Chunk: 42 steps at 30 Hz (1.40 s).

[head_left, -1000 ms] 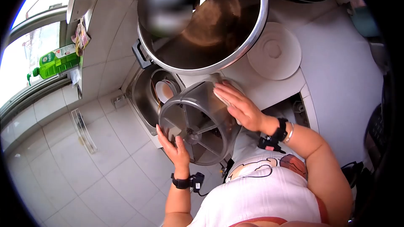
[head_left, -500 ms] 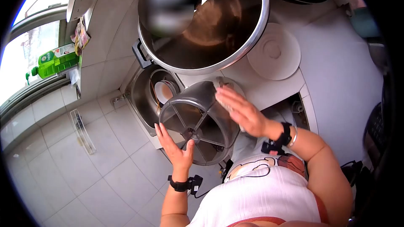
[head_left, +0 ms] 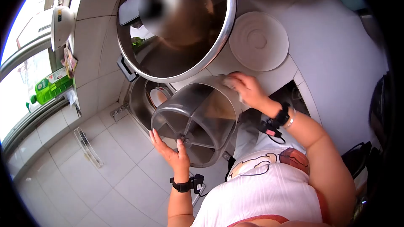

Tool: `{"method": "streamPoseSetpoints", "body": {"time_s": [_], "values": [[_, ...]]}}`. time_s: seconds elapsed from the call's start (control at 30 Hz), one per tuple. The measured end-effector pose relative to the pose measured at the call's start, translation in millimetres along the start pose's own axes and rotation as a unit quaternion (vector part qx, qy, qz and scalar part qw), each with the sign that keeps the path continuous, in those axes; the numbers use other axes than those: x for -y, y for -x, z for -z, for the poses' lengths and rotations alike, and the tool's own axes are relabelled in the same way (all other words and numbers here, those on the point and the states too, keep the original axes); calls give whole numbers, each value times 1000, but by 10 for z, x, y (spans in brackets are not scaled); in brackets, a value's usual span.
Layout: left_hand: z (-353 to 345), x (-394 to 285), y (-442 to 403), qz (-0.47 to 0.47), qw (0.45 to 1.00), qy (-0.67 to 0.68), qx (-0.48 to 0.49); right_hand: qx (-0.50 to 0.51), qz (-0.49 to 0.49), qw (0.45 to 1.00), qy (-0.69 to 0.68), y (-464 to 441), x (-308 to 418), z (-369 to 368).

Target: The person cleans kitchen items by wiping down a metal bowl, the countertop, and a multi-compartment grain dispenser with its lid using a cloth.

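Observation:
A smoky see-through plastic cylinder (head_left: 214, 101) lies tilted at the counter edge, its spoked round end toward me. My left hand (head_left: 171, 153) holds that end at the rim, thumb over the face and fingers spread along the edge. My right hand (head_left: 249, 90) presses a crumpled pale cloth (head_left: 229, 83) against the cylinder's upper right side, fingers curled over it. Part of the cloth is hidden under the hand.
Beyond the cylinder stands a large round vessel with a steel rim (head_left: 229, 25) and a black side handle (head_left: 126, 68). A white round plate or lid (head_left: 259, 42) lies right of it. Bowls (head_left: 160, 96) sit in the sink (head_left: 136, 101). A green bottle (head_left: 52, 86) is by the window.
My right hand has gone from flat fingers to curled ones, with the cloth further up the cylinder's side. The left hand keeps its hold. The camera view has shifted.

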State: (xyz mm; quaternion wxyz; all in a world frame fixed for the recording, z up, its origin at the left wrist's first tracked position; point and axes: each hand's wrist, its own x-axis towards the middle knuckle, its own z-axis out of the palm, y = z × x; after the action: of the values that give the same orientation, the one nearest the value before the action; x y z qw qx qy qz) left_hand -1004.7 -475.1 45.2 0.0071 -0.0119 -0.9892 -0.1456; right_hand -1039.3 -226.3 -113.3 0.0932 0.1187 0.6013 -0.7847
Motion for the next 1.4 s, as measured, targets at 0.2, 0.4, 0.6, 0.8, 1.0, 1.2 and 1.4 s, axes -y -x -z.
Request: {"method": "streamPoseSetpoints", "body": {"time_s": [0.2,0.4,0.6,0.8,1.0,1.2,1.4], "values": [[3,-19,-31,7,999,-29,29,112,89,989,-26,607,-194,-94],[11,-1,-64,-6,998,-43,43,15,146,989,27,181,-401,-306],[-32,44,-48,12,999,6,31,154,163,971,79,-586,-468,-382],[-77,84,-20,27,998,64,6,31,112,991,71,592,-529,-200],[-4,10,-47,34,999,-13,40,89,144,984,53,323,-382,-187],[19,-13,-66,24,998,-32,39,263,149,951,67,-739,-286,-406],[7,6,-59,41,998,33,26,113,149,977,103,36,-517,-166]]}}
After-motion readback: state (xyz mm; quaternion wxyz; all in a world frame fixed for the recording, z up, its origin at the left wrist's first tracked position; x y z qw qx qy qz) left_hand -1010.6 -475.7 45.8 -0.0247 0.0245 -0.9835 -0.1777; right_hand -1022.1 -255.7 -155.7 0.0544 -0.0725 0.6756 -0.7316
